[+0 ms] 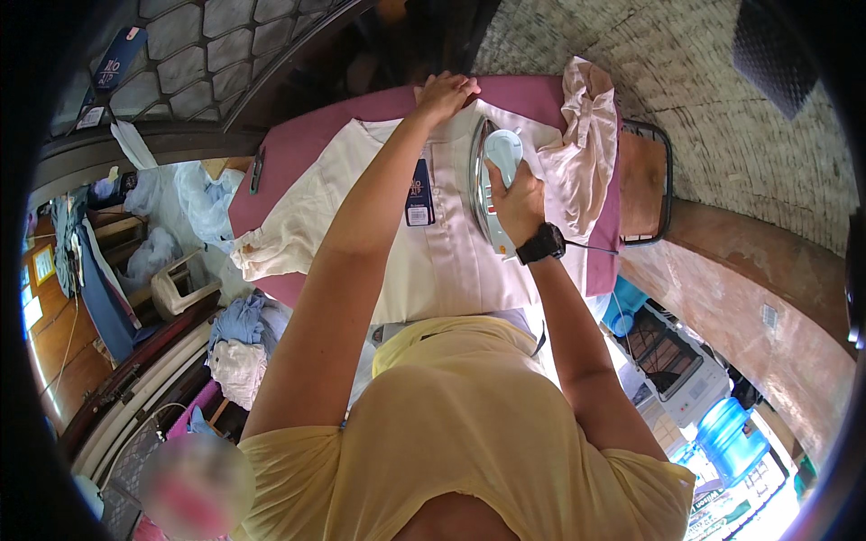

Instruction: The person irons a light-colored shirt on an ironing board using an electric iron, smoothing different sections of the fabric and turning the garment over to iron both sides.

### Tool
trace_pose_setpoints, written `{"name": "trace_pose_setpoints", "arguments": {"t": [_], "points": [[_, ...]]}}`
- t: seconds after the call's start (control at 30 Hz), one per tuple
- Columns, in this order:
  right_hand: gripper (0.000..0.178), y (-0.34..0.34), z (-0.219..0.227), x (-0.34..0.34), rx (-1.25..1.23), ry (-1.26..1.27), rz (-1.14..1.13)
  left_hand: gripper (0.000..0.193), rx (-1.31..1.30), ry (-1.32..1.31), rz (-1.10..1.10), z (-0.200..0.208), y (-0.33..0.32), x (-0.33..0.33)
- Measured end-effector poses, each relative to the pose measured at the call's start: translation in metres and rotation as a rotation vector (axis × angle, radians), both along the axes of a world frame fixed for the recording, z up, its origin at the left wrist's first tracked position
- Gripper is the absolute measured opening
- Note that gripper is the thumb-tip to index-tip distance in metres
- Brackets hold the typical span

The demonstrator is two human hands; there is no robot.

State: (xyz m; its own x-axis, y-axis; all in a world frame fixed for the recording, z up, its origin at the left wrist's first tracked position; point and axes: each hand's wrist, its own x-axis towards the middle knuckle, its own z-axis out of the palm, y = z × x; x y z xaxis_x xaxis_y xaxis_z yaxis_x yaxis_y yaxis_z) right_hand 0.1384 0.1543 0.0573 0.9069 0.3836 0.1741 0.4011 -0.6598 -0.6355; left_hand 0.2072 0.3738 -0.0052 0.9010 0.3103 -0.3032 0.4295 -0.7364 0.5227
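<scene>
A cream short-sleeved shirt [379, 144] with buttons down its front lies spread over a maroon-covered ironing board [298, 153]. My right hand [519, 203] is closed round the handle of a pale blue and silver clothes iron [481, 171], which rests on the shirt's right front panel. At the far edge, by the collar, my left hand [445, 97] lies with its fingers stretched out over the cloth. Between my arms a dark blue hang tag [419, 194] lies on the shirt. The right sleeve [588, 135] is bunched up near the board's right edge.
A dark slim object [257, 169] lies on the board's left edge. Beyond stands a dark metal mesh screen [212, 54]. Piled clothes [239, 361] are at the left. A blue water jug [729, 437] and a white appliance [672, 361] stand at the lower right. The iron's cord [591, 248] runs right.
</scene>
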Motion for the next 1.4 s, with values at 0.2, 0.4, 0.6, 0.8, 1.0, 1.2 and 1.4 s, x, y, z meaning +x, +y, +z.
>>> {"name": "trace_pose_setpoints", "arguments": {"t": [0.2, 0.4, 0.6, 0.8, 1.0, 1.2, 1.4], "points": [[0.038, 0.018, 0.004, 0.024, -0.002, 0.028, -0.04, 0.046, -0.082, -0.066, 0.023, 0.003, 0.001, -0.003], [0.039, -0.044, 0.001, -0.048, -0.118, 0.145, 0.082, 0.033, 0.031, -0.055, -0.025, 0.011, -0.005, -0.007], [0.052, -0.03, -0.002, -0.034, -0.178, 0.058, 0.062, 0.03, 0.036, -0.078, 0.025, 0.004, -0.006, -0.004], [0.05, -0.046, 0.004, -0.047, -0.106, 0.067, 0.099, 0.031, 0.008, -0.089, 0.028, 0.002, -0.006, -0.006], [0.045, -0.024, 0.01, -0.032, -0.119, 0.156, -0.045, 0.033, 0.038, -0.07, 0.035, 0.003, -0.009, -0.006], [0.062, -0.005, 0.004, -0.007, -0.202, 0.178, -0.168, 0.032, 0.037, -0.079, 0.034, -0.014, 0.003, -0.002], [0.062, -0.029, 0.011, -0.011, -0.227, 0.171, -0.226, 0.04, 0.098, 0.011, -0.013, 0.015, -0.011, -0.003]]}}
